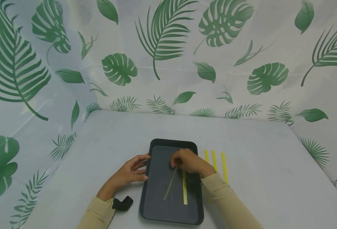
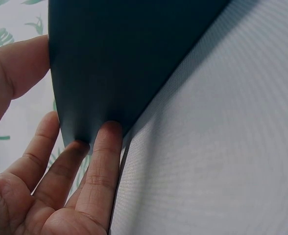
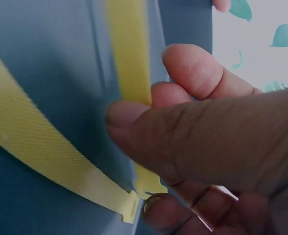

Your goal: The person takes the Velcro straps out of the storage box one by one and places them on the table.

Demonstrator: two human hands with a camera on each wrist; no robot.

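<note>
A dark grey tray point(image 1: 162, 210) with a raised rim lies on the white surface. My left hand point(image 1: 131, 170) touches its left side; in the left wrist view the spread fingers point(image 2: 102, 161) press against the outer wall. Over the tray, my right hand point(image 1: 189, 162) pinches a thin yellow strip point(image 1: 170, 184) between thumb and fingers, and the strip slants down toward the near left. A second yellow strip point(image 1: 185, 190) lies lengthwise inside the tray, right of the held one. Close up in the right wrist view, a yellow strip point(image 3: 51, 142) shows a fine ribbed texture.
Several yellow strips point(image 1: 224, 165) lie side by side on the table right of the tray, partly hidden by the right forearm. A black wrist mount point(image 1: 123, 203) sits at the left cuff. A leaf-printed cloth point(image 1: 168, 86) hangs behind and at the sides.
</note>
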